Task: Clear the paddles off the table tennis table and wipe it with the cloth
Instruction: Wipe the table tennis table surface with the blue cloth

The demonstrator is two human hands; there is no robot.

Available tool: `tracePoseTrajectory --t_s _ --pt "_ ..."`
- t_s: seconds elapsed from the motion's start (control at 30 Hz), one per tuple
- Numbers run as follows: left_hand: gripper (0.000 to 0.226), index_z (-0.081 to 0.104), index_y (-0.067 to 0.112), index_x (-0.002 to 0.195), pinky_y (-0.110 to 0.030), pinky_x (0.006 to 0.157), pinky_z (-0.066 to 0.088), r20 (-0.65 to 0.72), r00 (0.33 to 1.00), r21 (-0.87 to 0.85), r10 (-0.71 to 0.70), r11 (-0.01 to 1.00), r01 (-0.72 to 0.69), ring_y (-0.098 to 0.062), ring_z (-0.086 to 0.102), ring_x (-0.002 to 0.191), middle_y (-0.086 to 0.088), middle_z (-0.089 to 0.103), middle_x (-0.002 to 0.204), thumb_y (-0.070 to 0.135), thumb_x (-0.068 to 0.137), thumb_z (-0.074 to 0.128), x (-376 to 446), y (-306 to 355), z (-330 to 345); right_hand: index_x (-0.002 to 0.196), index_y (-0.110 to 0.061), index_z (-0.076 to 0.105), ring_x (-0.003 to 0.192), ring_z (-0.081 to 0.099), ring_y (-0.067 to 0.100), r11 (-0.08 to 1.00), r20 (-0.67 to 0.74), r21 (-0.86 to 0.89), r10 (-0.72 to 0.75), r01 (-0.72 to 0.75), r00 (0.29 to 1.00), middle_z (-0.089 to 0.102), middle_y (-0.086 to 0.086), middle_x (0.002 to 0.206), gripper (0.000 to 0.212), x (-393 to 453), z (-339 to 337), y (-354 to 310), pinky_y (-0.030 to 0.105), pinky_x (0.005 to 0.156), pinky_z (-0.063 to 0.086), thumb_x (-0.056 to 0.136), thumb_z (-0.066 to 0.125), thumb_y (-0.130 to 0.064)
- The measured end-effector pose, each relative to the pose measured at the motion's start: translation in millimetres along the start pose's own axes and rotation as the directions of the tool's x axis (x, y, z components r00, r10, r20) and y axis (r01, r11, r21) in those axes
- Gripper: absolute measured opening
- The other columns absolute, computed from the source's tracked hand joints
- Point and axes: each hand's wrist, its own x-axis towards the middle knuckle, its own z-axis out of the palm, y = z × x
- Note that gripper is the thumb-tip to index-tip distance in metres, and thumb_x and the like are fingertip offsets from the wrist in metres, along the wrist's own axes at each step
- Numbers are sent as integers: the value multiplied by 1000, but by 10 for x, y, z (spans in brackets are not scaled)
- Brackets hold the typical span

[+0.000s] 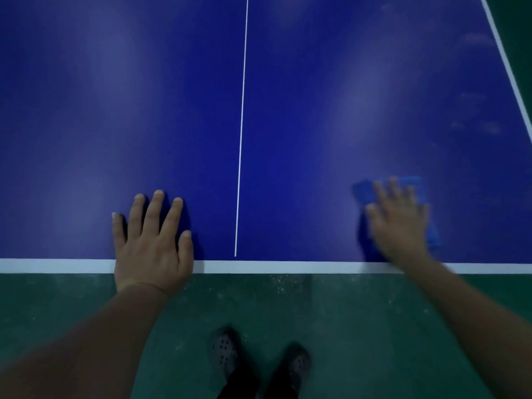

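Left hand [152, 240]: laid flat on the table tennis table [129, 96], palm down, fingers straight and spread — holding nothing. The heel of the hand hangs over the white end line [57, 265] at the near edge; the fingertips point away from the person.

Right hand [398, 220]: blurred, pressed flat on the blue cloth [414, 187], fingers straight and spread on top of it rather than curled round it.

Cloth: lies on the tabletop under the right fingers and palm; a strip of it shows beyond the fingertips and another past the little-finger side of the hand. It sits just ahead of the near end line.

Centre line [241, 125]: a thin white stripe running away from the person, just to the right of the left hand's thumb and well apart from the right hand's thumb — it passes between the two hands.

Side line [506, 67]: a white band along the table's right edge, well beyond the right fingertips.

Smudges [475, 110]: faint pale marks on the blue surface ahead of the right fingers, near the side line.

Floor [345, 312]: green, scuffed, below the wrists.

Shoes [224, 352]: two perforated clogs on the floor, between the forearms.
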Motion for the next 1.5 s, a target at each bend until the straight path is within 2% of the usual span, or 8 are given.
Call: tracePoseTrajectory --t_s 0.13,0.37,0.6,0.73,0.97,1.2,1.4,1.5 --pt "65 37 18 153 -60 120 9 4 1000 13 -2 1000 2 -35 18 150 -12 31 160 45 96 23 -21 3 2 160 -35 10 155 -4 33 840 55 153 518 -520 853 0 -4 169 60 372 -180 153 67 118 -1 104 19 -54" --pt "64 38 17 152 -61 119 8 -37 999 -19 4 1000 -4 -37 18 149 -13 32 159 46 96 24 -21 -27 33 153 -36 35 152 20 35 877 -14 -4 -480 480 877 29 -1 164 58 -792 252 -1620 68 118 13 100 26 -56" --pt "65 35 16 153 -61 120 6 -21 1000 -19 15 1000 -15 -38 16 150 -13 29 161 46 97 22 -36 25 19 159 -39 13 155 -3 29 997 67 34 64 -66 996 4 -6 169 59 33 -64 -349 64 120 2 103 22 -55" --pt "66 35 15 154 -62 120 7 -31 999 -6 19 1000 -19 -38 17 149 -14 30 160 46 97 22 -38 11 15 158 -38 17 155 3 32 993 27 -8 -122 122 992 8 -4 169 58 152 5 -1115 66 119 3 103 27 -52" --pt "64 36 16 152 -63 119 9 -47 998 -8 30 1000 -30 -38 19 148 -13 31 160 46 97 24 -29 -3 37 155 -40 24 153 15 35 409 142 -73 -899 910 415 23 -3 165 52 -634 159 -1078 63 120 6 104 28 -51" --pt "65 32 19 154 -62 120 7 -25 999 -4 28 1000 -28 -36 15 150 -11 28 161 48 97 21 -31 -14 22 158 -39 18 154 2 33 966 41 -2 -257 257 966 10 -4 169 55 74 24 -1342 66 119 3 104 22 -49" --pt "68 29 19 155 -62 120 6 0 1000 8 20 1000 -20 -36 13 151 -11 25 162 51 95 21 -21 25 4 155 -38 29 153 16 34 825 28 -8 -565 565 825 25 -4 165 56 -805 299 -1624 65 117 5 101 20 -52" --pt "69 27 18 155 -63 120 7 10 1000 20 22 1000 -22 -36 12 151 -12 24 163 52 95 18 -30 26 -12 157 -37 25 153 14 33 954 2 -79 -291 291 957 20 -3 166 55 -521 192 -696 65 118 11 103 24 -49"
